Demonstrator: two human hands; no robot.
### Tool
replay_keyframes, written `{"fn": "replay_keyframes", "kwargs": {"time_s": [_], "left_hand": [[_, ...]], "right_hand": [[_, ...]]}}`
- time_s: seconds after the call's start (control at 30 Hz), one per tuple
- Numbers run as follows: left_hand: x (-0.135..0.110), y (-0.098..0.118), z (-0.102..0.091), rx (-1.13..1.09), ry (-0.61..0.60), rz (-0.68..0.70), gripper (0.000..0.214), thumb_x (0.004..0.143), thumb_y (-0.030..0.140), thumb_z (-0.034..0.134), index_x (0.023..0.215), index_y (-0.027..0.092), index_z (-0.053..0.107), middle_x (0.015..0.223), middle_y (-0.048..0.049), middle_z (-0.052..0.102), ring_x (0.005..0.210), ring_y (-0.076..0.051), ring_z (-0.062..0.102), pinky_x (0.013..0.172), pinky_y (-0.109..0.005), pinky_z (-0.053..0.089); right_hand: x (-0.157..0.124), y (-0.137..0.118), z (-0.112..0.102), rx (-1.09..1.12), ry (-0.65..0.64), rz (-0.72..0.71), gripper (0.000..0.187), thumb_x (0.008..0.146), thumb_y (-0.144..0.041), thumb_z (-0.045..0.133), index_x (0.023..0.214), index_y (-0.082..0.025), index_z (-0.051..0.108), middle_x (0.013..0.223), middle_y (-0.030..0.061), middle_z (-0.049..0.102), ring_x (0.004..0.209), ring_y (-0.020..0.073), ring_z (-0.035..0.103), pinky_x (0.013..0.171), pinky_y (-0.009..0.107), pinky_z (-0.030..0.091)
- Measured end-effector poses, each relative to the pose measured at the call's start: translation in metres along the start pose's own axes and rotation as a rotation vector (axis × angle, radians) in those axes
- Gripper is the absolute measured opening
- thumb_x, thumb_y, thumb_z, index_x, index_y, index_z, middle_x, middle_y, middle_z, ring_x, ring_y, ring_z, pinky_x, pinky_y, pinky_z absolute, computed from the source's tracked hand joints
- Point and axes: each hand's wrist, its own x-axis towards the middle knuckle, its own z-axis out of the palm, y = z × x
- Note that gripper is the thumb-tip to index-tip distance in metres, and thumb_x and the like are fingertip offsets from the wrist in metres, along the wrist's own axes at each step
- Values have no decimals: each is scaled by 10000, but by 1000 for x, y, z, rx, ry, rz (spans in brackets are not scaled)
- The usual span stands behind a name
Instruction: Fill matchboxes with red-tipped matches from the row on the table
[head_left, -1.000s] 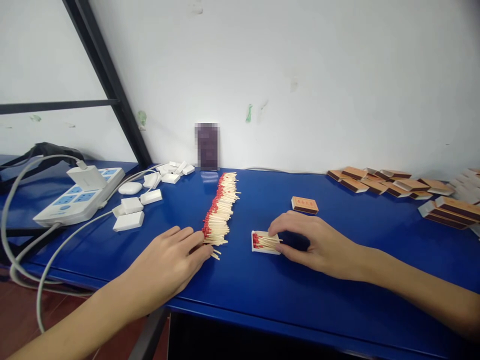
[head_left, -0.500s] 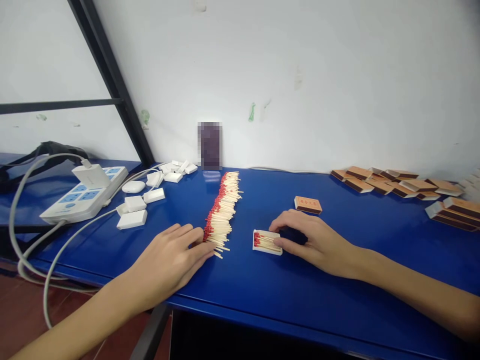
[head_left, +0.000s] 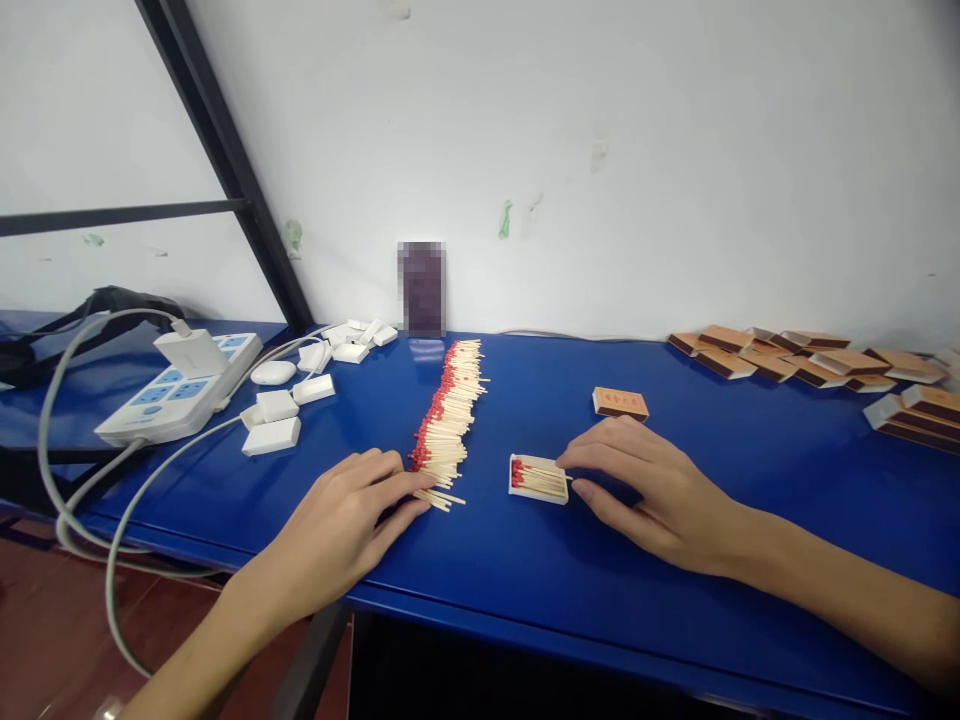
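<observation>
A long row of red-headed matches (head_left: 446,420) lies on the blue table. At its near end my left hand (head_left: 352,510) has thumb and index finger around a few matches (head_left: 442,500), their heads hidden by the fingers. To the right, a white matchbox tray (head_left: 538,494) holds a layer of matches, red heads toward the left. My right hand (head_left: 652,490) is at the tray's right end, thumb and index finger parted, index fingertip by the rim. One match end pokes past that rim between the fingertips. Behind this hand lies an orange matchbox sleeve (head_left: 620,402).
Several matchboxes or sleeves (head_left: 772,355) are heaped at the back right, with a stack (head_left: 915,415) nearer. White trays (head_left: 271,435) lie on the left, beside a power strip (head_left: 180,395) with cables. A blurred dark rectangle (head_left: 424,290) leans against the wall.
My right thumb and index finger have drawn back rightward from the matches in the tray. My left thumb has parted from the index finger, and a few matches stand apart from the row.
</observation>
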Motion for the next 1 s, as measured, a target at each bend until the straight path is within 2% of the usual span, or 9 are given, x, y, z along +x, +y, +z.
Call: {"fn": "replay_keyframes", "kwargs": {"time_s": [0.1, 0.27, 0.37, 0.57, 1.0], "left_hand": [[-2, 1, 0, -28, -10, -30, 282, 1002, 288, 430, 1117, 227, 680, 939, -42, 623, 841, -163, 589, 768, -290, 494], [-2, 1, 0, -36, -43, -89, 302, 1006, 330, 427, 1202, 256, 645, 991, -34, 624, 909, -169, 598, 831, -304, 495], [-2, 2, -1, -29, -74, -108, 302, 1010, 337, 414, 1170, 258, 658, 1007, -31, 623, 939, -176, 597, 864, -320, 491], [-3, 1, -1, -32, -39, -102, 323, 1008, 361, 419, 1238, 270, 626, 1039, -39, 626, 943, -176, 597, 857, -316, 503], [-4, -1, -1, -40, -70, -101, 332, 1017, 353, 404, 1255, 255, 613, 969, -36, 603, 894, -172, 575, 839, -320, 476]], "right_hand": [[-3, 2, 0, -7, 28, -10, 166, 924, -165, 485, 1046, -224, 582, 904, 50, 691, 832, 206, 626, 755, 371, 464], [-4, 2, 0, -8, 44, -22, 164, 915, -133, 497, 1038, -216, 568, 882, 44, 681, 817, 199, 616, 749, 367, 456], [-3, 2, 1, -6, 40, -25, 162, 917, -136, 499, 1040, -218, 565, 862, 43, 674, 802, 198, 611, 736, 367, 453], [-3, 1, 1, 3, 37, -19, 164, 925, -147, 479, 1023, -229, 582, 830, 35, 680, 761, 196, 611, 705, 365, 443], [-3, 1, 1, 20, 25, -6, 145, 934, -158, 470, 989, -218, 589, 804, 36, 674, 742, 192, 595, 689, 359, 422]]}}
